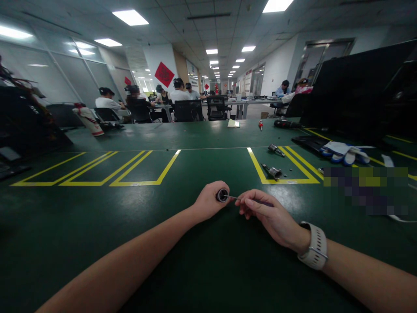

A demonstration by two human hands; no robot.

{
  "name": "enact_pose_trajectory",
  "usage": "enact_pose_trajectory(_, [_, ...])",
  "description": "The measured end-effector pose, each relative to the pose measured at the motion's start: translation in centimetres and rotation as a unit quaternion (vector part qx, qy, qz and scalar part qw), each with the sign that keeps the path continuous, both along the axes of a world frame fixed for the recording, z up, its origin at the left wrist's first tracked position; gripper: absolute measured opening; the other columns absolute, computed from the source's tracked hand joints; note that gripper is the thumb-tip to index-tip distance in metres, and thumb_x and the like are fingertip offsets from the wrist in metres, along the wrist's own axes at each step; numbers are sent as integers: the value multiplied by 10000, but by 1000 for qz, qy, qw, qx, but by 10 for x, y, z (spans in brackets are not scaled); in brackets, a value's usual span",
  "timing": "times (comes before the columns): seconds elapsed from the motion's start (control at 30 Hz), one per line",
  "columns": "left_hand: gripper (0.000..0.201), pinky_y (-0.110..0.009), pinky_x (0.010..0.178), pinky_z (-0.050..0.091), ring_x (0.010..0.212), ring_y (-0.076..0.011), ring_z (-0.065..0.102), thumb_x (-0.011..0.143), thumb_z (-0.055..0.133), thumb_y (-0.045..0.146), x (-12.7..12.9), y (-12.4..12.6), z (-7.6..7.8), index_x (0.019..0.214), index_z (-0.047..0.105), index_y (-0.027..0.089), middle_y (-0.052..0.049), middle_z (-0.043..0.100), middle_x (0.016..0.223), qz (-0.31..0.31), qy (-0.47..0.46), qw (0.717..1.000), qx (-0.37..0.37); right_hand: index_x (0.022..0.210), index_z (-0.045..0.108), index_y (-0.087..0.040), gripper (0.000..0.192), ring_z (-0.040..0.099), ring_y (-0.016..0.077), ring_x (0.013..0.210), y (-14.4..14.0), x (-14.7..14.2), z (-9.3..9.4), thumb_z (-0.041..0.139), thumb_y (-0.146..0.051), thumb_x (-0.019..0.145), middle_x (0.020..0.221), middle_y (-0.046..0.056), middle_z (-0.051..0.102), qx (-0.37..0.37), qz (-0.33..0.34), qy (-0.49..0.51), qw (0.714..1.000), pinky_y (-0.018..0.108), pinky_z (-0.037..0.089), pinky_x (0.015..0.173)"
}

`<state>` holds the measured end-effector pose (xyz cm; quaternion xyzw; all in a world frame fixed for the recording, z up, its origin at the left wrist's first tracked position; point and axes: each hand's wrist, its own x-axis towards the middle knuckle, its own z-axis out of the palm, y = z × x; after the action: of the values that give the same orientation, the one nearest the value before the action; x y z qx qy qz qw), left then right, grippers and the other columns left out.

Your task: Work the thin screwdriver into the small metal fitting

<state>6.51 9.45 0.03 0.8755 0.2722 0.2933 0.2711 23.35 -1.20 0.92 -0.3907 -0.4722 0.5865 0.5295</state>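
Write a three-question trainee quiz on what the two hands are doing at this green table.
1. True or false: the left hand holds a small round metal part.
2. The right hand holds: A) a glove B) a thin tool C) a bottle.
3. Fill in: the thin tool's tip points into the ____ of the round part.

Key: 1 true. 2 B. 3 open end. Two more metal parts lie beyond the hands inside a yellow-lined box on the table; gloves lie farther right.
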Motion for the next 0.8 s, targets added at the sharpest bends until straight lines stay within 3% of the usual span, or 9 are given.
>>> enact_pose_trajectory(0.33, [168, -234, 586, 377, 626, -109, 456, 697, 624, 239, 0, 0, 2, 661, 481, 158, 32, 477, 647, -16, -42, 998, -37, 813, 650, -192, 134, 538, 154, 748, 3, 1, -1, 583, -309, 807, 866, 40, 627, -28, -9, 54, 998, 295, 400, 670])
enact_pose_trajectory(0.53, [125, -241, 605, 374, 648, -115, 461, 720, 583, 208, 0, 2, 0, 671, 478, 161, 26, 474, 672, -15, -19, 1000, 1, 833, 654, -200, 119, 541, 146, 748, 0, -1, 1, 586, -295, 811, 874, 28, 627, -20, -8, 4, 1000, 293, 394, 674])
enact_pose_trajectory(0.8, [136, -238, 598, 367, 635, -110, 451, 717, 583, 205, -1, 1, 2, 653, 471, 162, 27, 470, 661, -19, -30, 999, 8, 831, 660, -196, 119, 540, 143, 740, 1, -1, -1, 581, -284, 814, 848, 26, 626, -22, -2, 34, 999, 282, 395, 656])
